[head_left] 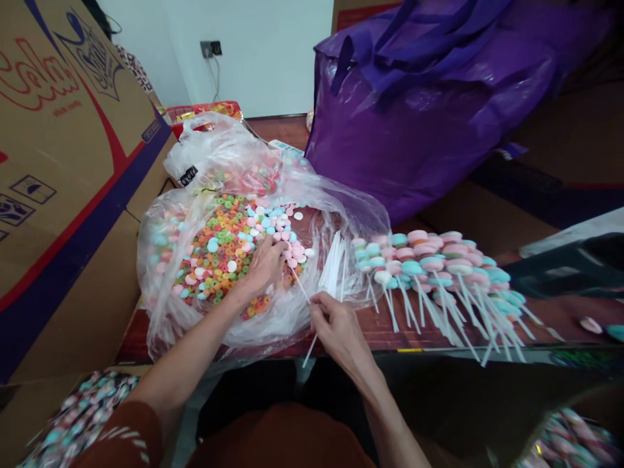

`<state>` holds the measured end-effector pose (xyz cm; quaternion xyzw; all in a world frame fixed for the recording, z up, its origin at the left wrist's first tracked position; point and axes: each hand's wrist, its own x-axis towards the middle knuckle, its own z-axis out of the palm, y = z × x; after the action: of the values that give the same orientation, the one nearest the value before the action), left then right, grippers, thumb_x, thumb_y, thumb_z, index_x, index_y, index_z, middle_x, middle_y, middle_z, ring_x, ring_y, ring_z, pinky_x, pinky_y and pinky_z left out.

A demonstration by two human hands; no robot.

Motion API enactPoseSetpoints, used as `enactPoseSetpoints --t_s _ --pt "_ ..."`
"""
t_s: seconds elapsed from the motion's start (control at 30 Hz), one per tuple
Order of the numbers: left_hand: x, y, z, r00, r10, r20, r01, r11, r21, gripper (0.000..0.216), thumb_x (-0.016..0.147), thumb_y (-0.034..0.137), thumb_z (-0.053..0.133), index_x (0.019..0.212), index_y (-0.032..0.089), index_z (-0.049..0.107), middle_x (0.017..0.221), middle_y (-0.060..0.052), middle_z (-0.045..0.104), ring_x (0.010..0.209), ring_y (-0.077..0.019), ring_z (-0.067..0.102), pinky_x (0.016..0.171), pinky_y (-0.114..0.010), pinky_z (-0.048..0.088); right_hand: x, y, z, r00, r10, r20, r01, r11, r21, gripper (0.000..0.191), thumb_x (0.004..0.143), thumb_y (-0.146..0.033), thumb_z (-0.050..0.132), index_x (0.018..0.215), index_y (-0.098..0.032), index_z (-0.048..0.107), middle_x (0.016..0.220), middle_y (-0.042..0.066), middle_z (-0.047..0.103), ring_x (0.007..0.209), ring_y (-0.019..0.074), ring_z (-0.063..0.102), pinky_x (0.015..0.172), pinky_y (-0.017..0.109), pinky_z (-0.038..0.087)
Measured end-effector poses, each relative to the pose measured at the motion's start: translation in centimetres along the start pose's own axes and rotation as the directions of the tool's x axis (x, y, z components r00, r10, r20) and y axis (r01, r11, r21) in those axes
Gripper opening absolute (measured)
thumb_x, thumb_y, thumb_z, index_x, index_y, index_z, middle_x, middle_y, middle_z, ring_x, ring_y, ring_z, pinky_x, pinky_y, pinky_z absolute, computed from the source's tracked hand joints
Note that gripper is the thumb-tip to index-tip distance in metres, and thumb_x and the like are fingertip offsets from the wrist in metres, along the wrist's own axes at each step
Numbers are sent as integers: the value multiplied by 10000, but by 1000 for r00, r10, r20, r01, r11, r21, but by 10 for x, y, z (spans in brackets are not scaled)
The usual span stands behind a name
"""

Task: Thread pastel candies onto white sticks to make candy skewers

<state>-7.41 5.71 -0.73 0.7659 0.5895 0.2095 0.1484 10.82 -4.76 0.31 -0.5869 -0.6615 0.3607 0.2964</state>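
Observation:
My right hand [336,328] pinches a thin white stick [299,284] that slants up and left towards the candies. A white length also sticks out below this hand; whether it is the same stick I cannot tell. My left hand [264,268] is among pink, blue and white round candies [270,224], its fingers drawn together near the stick's upper end. What they hold is hidden. Orange and green ring candies [209,250] lie around it in an open clear plastic bag [158,305]. Loose white sticks [333,263] lie on the bag's right side.
Many finished candy skewers [439,266] are heaped on the dark red table [351,338], right of the bag. A purple bag [414,123] stands behind. A large cardboard box [73,195] rises at left. Wrapped candies [78,416] sit low at left and in a container at lower right.

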Motion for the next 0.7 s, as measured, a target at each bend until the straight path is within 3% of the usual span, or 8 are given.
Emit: enactPoseSetpoints --t_s 0.27,0.4,0.5,0.6,0.7 --pt "-6 1 -2 998 28 -49 -33 994 -108 113 824 138 565 835 170 673 946 -57 559 900 -184 544 826 -315 461 16 2 17 998 68 2 -67 987 148 210 876 -348 451 737 -218 541 533 -34 555 509 146 523 526 234 372" --pt "-4 2 -9 992 -101 -72 77 956 -284 60 804 175 589 804 166 648 822 -28 590 762 -155 565 725 -280 464 15 5 17 998 62 -10 -60 985 164 192 878 -324 448 757 -215 549 535 -41 553 493 135 502 519 233 367" --pt "4 6 -11 986 -166 -27 141 903 -406 92 825 227 575 824 158 635 766 -11 624 711 -143 578 675 -260 454 9 11 16 993 107 -50 -93 968 235 199 887 -355 463 780 -212 550 551 -43 565 484 126 496 506 229 368" --pt "16 12 -10 996 -71 47 81 955 -284 61 800 200 594 810 166 643 776 -18 633 755 -158 585 695 -268 443 5 16 17 990 126 -57 -105 956 275 207 894 -378 471 804 -209 550 547 -47 556 478 125 490 492 229 357" --pt "24 14 -9 977 122 172 -106 989 -103 69 797 178 589 741 185 629 785 -27 612 787 -173 569 712 -280 432 2 17 20 992 116 -39 -101 958 268 204 897 -371 469 809 -207 552 539 -45 548 498 133 506 508 234 364"
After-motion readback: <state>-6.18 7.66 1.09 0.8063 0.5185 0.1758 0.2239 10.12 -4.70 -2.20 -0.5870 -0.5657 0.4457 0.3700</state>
